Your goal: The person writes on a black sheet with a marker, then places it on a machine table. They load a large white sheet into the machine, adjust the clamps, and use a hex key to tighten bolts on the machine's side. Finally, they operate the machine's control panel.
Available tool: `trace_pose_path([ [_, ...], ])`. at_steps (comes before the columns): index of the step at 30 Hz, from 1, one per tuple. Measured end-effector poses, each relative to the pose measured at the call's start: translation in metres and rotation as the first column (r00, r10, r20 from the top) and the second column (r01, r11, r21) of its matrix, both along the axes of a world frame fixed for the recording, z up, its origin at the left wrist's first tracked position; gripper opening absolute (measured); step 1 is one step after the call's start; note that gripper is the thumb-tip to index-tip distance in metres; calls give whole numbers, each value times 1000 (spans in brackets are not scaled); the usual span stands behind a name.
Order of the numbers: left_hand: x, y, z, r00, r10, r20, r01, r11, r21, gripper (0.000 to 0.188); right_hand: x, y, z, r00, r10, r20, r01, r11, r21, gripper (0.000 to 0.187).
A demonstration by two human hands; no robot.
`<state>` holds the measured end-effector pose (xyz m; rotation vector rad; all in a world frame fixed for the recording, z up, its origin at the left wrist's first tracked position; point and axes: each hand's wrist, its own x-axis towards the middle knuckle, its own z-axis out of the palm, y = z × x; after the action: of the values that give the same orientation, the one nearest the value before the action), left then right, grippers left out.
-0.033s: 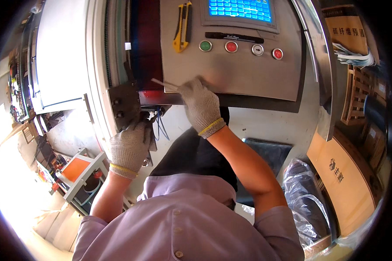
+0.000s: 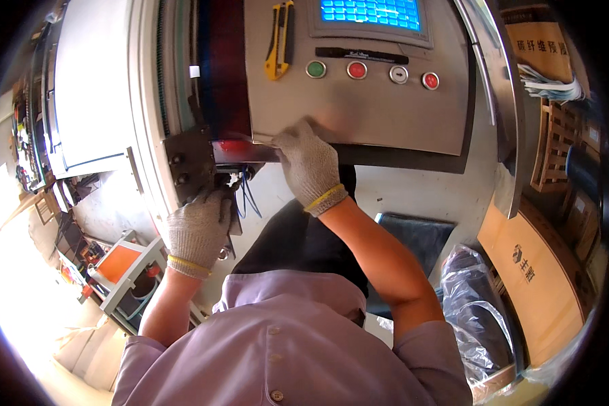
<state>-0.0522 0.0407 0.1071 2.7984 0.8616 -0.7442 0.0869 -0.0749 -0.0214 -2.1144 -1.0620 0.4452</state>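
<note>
Both my hands wear grey knit gloves with yellow cuff bands. My left hand [image 2: 199, 223] is closed at the lower end of a dark metal bracket [image 2: 188, 162] with bolt heads on its face; its fingertips are partly hidden there. Over the front left corner of the steel control panel [image 2: 413, 125], my right hand [image 2: 308, 159] is closed around a thin grey metal rod [image 2: 262, 139]. Only a short length of that rod shows, pointing left. Thin blue cables [image 2: 249, 196] hang between my hands.
A yellow-and-black utility knife [image 2: 279, 40] and a black marker [image 2: 360, 55] lie on the panel, near several push buttons and a lit touchscreen [image 2: 372, 13]. The bracket sits by a long white rail [image 2: 142, 101]. Cardboard [image 2: 538, 277] and a plastic-wrapped dark bundle [image 2: 470, 311] stand at right.
The rod in my right hand shows shorter and lies flatter against the panel's edge. My left hand stays at the bracket; the whole view has shifted slightly.
</note>
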Motion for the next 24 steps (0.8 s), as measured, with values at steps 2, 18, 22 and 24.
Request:
trace_pose_path([
  [2, 6, -1, 4, 999, 4, -47, -4, 1000, 6, 20, -6, 4, 4, 975, -86, -206, 115, 984, 134, 18],
  [18, 11, 1, 8, 990, 43, -133, -40, 999, 26, 23, -25, 20, -12, 878, -249, -409, 348, 918, 189, 10],
  [22, 20, 1, 27, 997, 54, 57, -58, 995, 77, 20, -37, 24, -5, 436, -213, -875, 466, 885, 17, 11],
  [24, 33, 14, 33, 973, -61, 223, 32, 991, 132, 23, -46, 30, -11, 314, -138, -939, 492, 870, 37, 9],
])
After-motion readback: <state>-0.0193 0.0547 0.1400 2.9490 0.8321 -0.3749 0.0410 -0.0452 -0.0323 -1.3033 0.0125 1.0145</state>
